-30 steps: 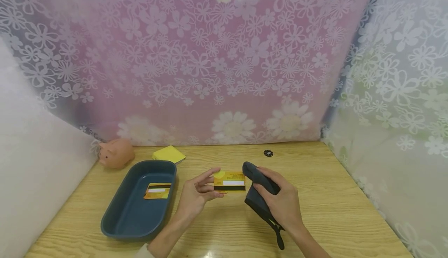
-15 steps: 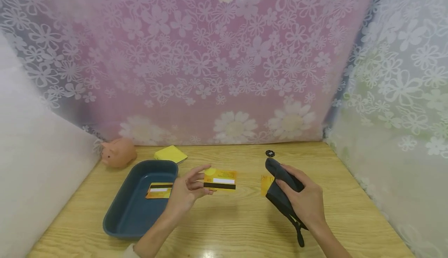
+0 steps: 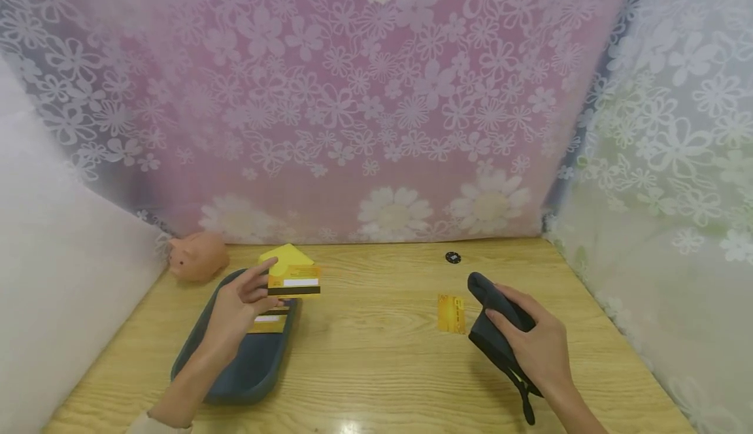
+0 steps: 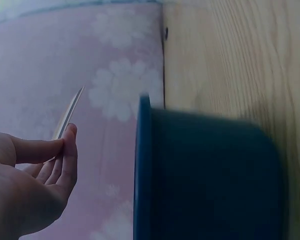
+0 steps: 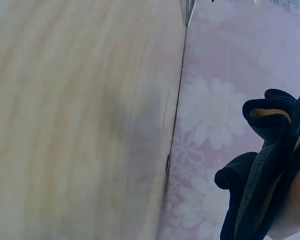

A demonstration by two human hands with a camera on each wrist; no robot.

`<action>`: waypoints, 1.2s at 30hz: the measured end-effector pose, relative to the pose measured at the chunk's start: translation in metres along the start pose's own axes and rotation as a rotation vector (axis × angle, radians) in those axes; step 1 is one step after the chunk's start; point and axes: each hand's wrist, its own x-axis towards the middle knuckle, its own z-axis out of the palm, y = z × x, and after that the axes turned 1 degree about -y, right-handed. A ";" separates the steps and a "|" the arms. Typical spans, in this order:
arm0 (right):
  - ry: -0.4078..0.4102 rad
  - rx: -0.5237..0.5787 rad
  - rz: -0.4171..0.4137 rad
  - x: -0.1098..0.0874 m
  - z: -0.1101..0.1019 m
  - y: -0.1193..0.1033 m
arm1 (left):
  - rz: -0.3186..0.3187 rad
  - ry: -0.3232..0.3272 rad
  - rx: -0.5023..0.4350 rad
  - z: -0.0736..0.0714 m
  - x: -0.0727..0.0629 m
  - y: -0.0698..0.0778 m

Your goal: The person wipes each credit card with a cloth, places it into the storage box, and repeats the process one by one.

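Thumb and fingers of my left hand (image 3: pixel 229 313) pinch a yellow card (image 3: pixel 297 282) with a black stripe and a white strip. In the head view the card overlaps the far rim of the dark blue tray (image 3: pixel 250 391); the left wrist view shows the card (image 4: pixel 69 114) edge-on. Inside the tray lies another striped yellow card (image 3: pixel 267 324), partly hidden by the hand. My right hand (image 3: pixel 544 349) grips a folded dark fabric pouch (image 3: pixel 500 329) with a hanging strap. Yellow lining shows in the pouch (image 5: pixel 262 165) in the right wrist view. A yellow card (image 3: pixel 451 314) lies on the table just left of it.
A pink piggy bank (image 3: pixel 200 257) stands at the back left, behind the tray. Beside it is a yellow pad (image 3: pixel 294 253), partly covered by the held card. A black round chip (image 3: pixel 453 258) lies near the back edge of the wooden table (image 3: pixel 376 368).
My left hand has carried its card leftward over to the tray. The right hand has moved right with the pouch, and the card on the table has come into view.
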 end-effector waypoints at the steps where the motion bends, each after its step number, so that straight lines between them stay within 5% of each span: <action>1: 0.000 0.002 0.008 -0.001 -0.001 0.001 | -0.007 0.003 0.024 -0.006 0.001 -0.003; 14: 0.000 -0.002 0.099 -0.010 -0.011 0.009 | -0.100 -0.029 0.198 -0.057 0.010 -0.051; 23: 0.012 -0.008 0.103 -0.011 -0.015 0.013 | -0.079 -0.087 0.267 -0.050 0.016 -0.076; 36: -0.005 0.008 0.069 -0.011 -0.013 0.012 | -0.054 -0.126 0.362 -0.045 0.016 -0.080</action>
